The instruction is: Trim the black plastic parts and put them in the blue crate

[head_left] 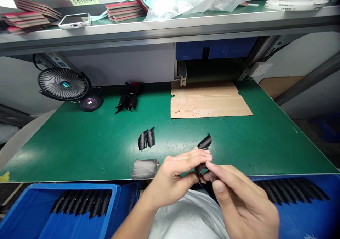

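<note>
My left hand (183,170) is closed around a curved black plastic piece (204,142), held just above the table's front edge. The piece's pointed upper end sticks out beyond my fingers, and the fingers cover its middle. Close against its lower end, my right hand (241,193) has thumb and index finger pinched together. Something small and dark shows at those fingertips, too hidden to name. Left of my hands, two similar curved black pieces (146,138) lie side by side. A flat grey rectangular pad (145,169) lies nearer the edge.
Blue bins (114,200) with rows of black pieces (82,201) stand below the edge on both sides. More black pieces (129,99) lie at the back, near a fan (63,84). A cardboard sheet (209,101) lies back right. A shelf (159,30) spans above.
</note>
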Demonstrator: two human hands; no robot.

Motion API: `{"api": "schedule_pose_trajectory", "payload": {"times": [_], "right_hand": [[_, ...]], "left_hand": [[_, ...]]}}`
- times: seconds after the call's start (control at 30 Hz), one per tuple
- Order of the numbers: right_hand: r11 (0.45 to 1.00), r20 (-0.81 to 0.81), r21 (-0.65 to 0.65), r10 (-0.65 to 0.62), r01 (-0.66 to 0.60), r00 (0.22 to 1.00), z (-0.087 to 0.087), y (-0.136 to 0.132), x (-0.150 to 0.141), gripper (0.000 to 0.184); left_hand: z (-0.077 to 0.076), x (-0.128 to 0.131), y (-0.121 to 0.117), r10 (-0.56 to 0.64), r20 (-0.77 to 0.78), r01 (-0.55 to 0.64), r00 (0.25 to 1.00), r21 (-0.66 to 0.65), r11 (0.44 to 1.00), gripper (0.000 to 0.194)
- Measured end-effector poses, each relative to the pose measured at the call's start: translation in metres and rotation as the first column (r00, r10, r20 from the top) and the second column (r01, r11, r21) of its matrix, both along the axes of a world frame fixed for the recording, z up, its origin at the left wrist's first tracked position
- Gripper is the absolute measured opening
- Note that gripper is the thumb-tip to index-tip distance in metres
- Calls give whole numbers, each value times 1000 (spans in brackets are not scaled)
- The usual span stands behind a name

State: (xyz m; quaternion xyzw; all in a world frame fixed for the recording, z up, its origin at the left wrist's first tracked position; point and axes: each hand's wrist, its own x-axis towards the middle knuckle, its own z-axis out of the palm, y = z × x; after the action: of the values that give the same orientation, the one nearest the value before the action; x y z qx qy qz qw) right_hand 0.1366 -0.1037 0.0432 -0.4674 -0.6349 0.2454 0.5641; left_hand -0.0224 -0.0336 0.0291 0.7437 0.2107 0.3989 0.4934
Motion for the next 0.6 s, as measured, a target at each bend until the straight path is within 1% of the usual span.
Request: {"api": "schedule_pose_trajectory", "payload": {"times": [0.1, 0.17, 0.27, 0.37, 0.47, 0.53, 0.6], "right_hand": [[1000, -56, -6, -16, 16, 998, 1, -3, 0, 35], [999, -85, -44, -30, 26, 996, 2, -3, 1, 31], [994, -127, -96, -70, 58, 989, 4, -4, 1, 27], [985, -87, -138, -112, 99, 990, 7, -4, 1, 28], [974, -31, -205, -101, 93, 994, 10, -3, -1, 32], [967, -38, -244, -88, 76, 995, 11, -2, -2, 34], [964, -40, -255, -84, 72, 996, 11, -1, -2, 35]], "left_hand": [[2, 1, -1, -32, 27, 34, 999, -72, 997, 49], [2, 1, -1, -39, 28, 41, 999, -74, 996, 49], [2, 1, 0, -20, -10, 20, 1000, -21, 1000, 49], [1, 1, 2, 29, -43, -26, 999, 73, 997, 48], [1, 1, 2, 67, -48, -60, 997, 138, 989, 46], [1, 1, 3, 80, -52, -71, 995, 162, 984, 46], [1, 1, 3, 93, -54, -82, 994, 177, 981, 47]]}}
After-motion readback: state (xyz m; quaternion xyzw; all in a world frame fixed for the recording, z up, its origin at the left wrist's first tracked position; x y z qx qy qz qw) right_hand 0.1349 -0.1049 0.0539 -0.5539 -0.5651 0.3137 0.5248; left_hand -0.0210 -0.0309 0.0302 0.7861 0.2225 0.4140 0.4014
